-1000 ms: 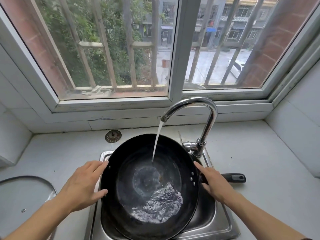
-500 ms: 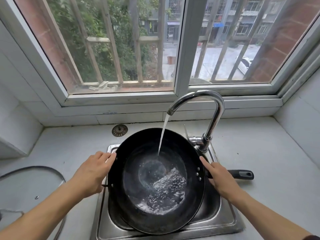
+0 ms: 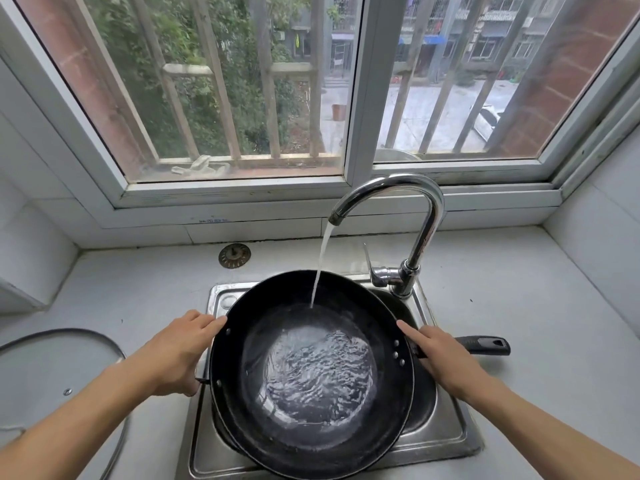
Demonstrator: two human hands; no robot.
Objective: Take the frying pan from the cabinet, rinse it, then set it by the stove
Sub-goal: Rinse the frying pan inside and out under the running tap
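White countertop below a barred window. The left hand grips the frying pan rim at 9 o'clock; the right hand clasps its handle at 3 o'clock. The pan sits over the steel sink; the faucet at 12 o'clock streams water into it, a strainer at 11 o'clock.

One black frying pan is held over one steel sink, with one curved tap at the far right and one stream of water falling. Two hands are seen, the left hand and the right hand. One drain strainer is seen far left, and one glass lid near left.
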